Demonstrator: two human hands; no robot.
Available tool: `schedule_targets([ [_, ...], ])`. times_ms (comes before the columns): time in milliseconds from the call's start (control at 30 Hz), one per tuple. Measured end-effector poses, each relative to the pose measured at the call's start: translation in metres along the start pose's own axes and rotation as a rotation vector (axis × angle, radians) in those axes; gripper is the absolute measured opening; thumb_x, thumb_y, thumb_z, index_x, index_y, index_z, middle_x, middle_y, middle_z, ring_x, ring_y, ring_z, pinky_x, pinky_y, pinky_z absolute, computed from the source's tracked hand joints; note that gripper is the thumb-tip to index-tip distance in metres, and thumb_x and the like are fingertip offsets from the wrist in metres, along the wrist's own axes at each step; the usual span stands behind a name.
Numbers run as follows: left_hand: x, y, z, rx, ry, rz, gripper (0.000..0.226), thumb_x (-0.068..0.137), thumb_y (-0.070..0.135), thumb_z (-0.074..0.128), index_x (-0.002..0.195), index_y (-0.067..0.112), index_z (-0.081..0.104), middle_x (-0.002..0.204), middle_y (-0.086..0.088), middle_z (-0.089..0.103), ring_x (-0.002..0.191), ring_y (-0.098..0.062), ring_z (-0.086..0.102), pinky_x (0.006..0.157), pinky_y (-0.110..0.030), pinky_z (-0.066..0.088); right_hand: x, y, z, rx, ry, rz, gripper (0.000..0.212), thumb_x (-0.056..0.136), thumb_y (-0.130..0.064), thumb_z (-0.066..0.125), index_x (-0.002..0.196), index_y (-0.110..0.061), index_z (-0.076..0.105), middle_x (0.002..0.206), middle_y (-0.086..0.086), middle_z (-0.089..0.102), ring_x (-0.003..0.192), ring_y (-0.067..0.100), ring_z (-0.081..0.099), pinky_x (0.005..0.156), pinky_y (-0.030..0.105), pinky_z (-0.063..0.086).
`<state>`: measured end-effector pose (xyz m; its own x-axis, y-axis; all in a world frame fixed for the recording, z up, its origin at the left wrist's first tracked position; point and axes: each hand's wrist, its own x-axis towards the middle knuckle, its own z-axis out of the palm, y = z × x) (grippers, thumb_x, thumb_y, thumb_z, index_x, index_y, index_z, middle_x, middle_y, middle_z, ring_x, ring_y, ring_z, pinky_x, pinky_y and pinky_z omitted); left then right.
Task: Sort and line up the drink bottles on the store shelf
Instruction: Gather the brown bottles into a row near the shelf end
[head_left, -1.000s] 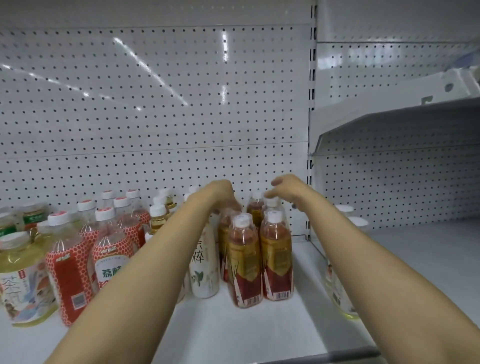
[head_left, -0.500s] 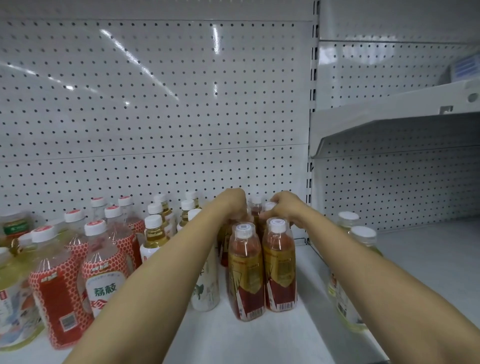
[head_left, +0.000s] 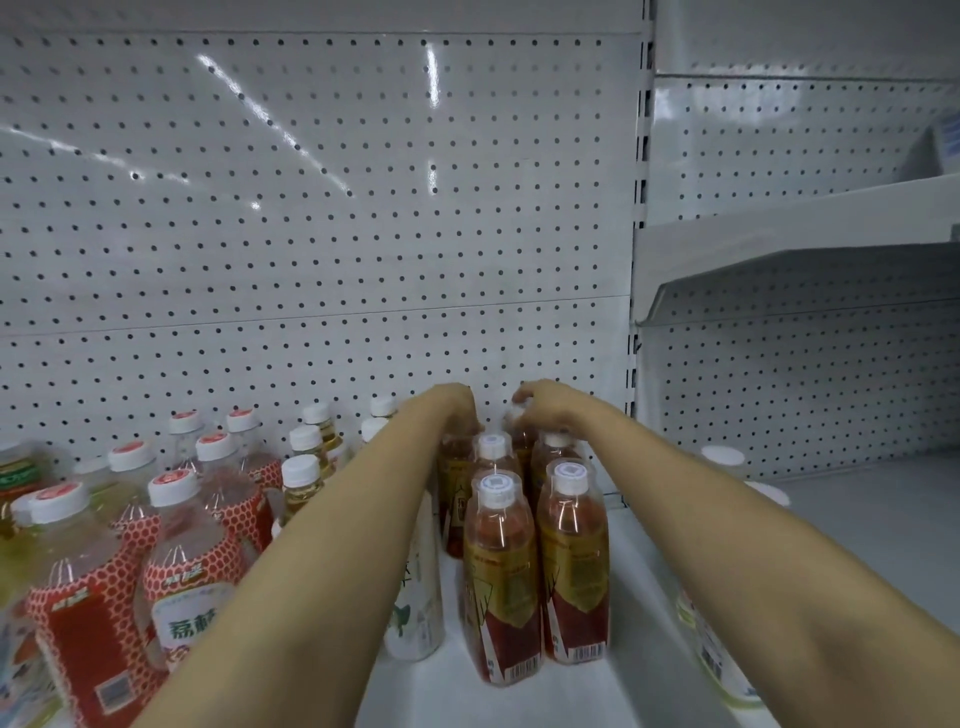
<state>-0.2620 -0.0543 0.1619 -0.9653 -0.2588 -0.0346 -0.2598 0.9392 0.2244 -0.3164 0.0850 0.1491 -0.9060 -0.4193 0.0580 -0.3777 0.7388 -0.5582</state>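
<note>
We stood facing the white pegboard back wall (head_left: 322, 218), and everything else we place against it. Below it ran the shelf (head_left: 613, 691), its bare front strip farthest from the wall. To the right of the wall's edge post, a second bay held a raised grey shelf (head_left: 779, 270).

Our two forearms reached in toward the foot of the pegboard. Between them stood the red tea bottles (head_left: 501, 577), two columns running back toward the wall. Left of these, farther along the wall, was a mixed crowd: red honeycomb-label bottles (head_left: 85, 623), then pale yellow bottles (head_left: 301, 488) nearer the wall, and one white-label bottle (head_left: 421, 597) partly hidden by our left arm.

Our left hand (head_left: 452, 410) curled down over the rearmost left bottle; its fingers were hidden behind it, so we could not tell whether it gripped. Our right hand (head_left: 543, 413) pinched the white cap (head_left: 519, 410) of the rearmost right bottle, just in front of the wall.

We judged the risk to be in the packing: the red tea bottles touched each other, so a tug on a rear one, or our forearms brushing a front cap, could topple the row toward the shelf's front edge
</note>
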Motion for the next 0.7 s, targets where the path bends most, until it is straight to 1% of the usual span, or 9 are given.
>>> schedule_targets([
  [67,0.004,-0.001,0.003,0.013,-0.013,0.004,0.03,0.1,0.023,0.057,0.116,-0.002,0.061,0.112,-0.015,0.064,0.104,-0.027,0.064,0.099,-0.038,0.052,0.004,0.001,0.005,-0.024,0.007,0.005,0.054,0.087,-0.022,0.07,0.137,-0.015,0.05,0.136,0.01,0.053,0.104,0.024,0.053,0.08,0.033,0.047],
  [167,0.008,0.003,0.005,0.019,-0.033,0.032,0.025,0.099,0.013,0.055,0.116,-0.004,0.061,0.103,-0.015,0.061,0.093,-0.028,0.063,0.092,-0.036,0.054,0.009,-0.001,0.007,-0.135,0.064,0.035,0.046,0.087,-0.019,0.068,0.131,-0.01,0.056,0.13,0.012,0.057,0.113,0.027,0.056,0.094,0.038,0.05],
  [267,0.011,0.008,0.006,0.053,-0.016,0.07,0.029,0.097,0.008,0.056,0.124,-0.003,0.058,0.116,-0.017,0.063,0.093,-0.026,0.056,0.085,-0.032,0.052,0.013,0.003,0.008,-0.18,0.127,0.075,0.042,0.087,-0.019,0.067,0.127,-0.008,0.059,0.128,0.012,0.06,0.114,0.027,0.059,0.096,0.037,0.05],
  [333,0.015,0.007,0.008,0.041,-0.021,0.073,0.032,0.097,0.011,0.058,0.126,-0.002,0.057,0.123,-0.018,0.062,0.099,-0.027,0.058,0.089,-0.034,0.053,0.015,0.008,0.009,-0.182,0.153,0.096,0.041,0.087,-0.018,0.065,0.127,-0.01,0.059,0.126,0.01,0.061,0.111,0.026,0.06,0.093,0.036,0.051],
  [400,0.015,0.008,0.009,-0.008,-0.047,0.069,0.032,0.099,0.019,0.057,0.124,-0.001,0.057,0.122,-0.018,0.061,0.107,-0.031,0.061,0.095,-0.041,0.054,0.016,0.01,0.009,-0.186,0.157,0.095,0.042,0.086,-0.02,0.065,0.127,-0.011,0.059,0.124,0.009,0.062,0.108,0.026,0.06,0.089,0.035,0.052],
  [467,0.01,0.01,0.006,-0.013,-0.082,0.081,0.035,0.104,0.026,0.046,0.125,0.0,0.055,0.124,-0.018,0.057,0.111,-0.033,0.06,0.098,-0.044,0.052,0.015,0.008,0.01,-0.19,0.139,0.075,0.045,0.087,-0.026,0.065,0.128,-0.012,0.056,0.125,0.009,0.061,0.109,0.026,0.059,0.09,0.036,0.051],
  [533,0.003,0.014,0.003,-0.021,-0.105,0.084,0.047,0.108,0.033,0.032,0.139,0.001,0.047,0.14,-0.02,0.05,0.124,-0.034,0.055,0.105,-0.044,0.046,0.012,0.006,0.008,-0.185,0.104,0.055,0.048,0.092,-0.034,0.06,0.132,-0.009,0.052,0.129,0.011,0.059,0.113,0.026,0.057,0.094,0.036,0.049],
  [633,-0.009,0.02,-0.002,-0.039,-0.038,0.109,0.06,0.108,0.043,0.022,0.154,0.005,0.029,0.16,-0.015,0.029,0.144,-0.033,0.034,0.113,-0.046,0.032,-0.003,0.006,0.002,-0.21,0.102,0.036,0.054,0.097,-0.042,0.051,0.137,-0.005,0.048,0.135,0.013,0.055,0.117,0.028,0.055,0.091,0.034,0.045],
  [700,-0.02,0.023,-0.002,-0.031,0.041,0.149,0.062,0.107,0.044,0.022,0.152,0.004,0.034,0.159,-0.016,0.033,0.143,-0.031,0.035,0.114,-0.043,0.029,-0.019,0.007,-0.002,-0.276,0.15,0.005,0.056,0.098,-0.044,0.049,0.139,-0.005,0.046,0.136,0.013,0.054,0.118,0.028,0.055,0.092,0.035,0.045],
])
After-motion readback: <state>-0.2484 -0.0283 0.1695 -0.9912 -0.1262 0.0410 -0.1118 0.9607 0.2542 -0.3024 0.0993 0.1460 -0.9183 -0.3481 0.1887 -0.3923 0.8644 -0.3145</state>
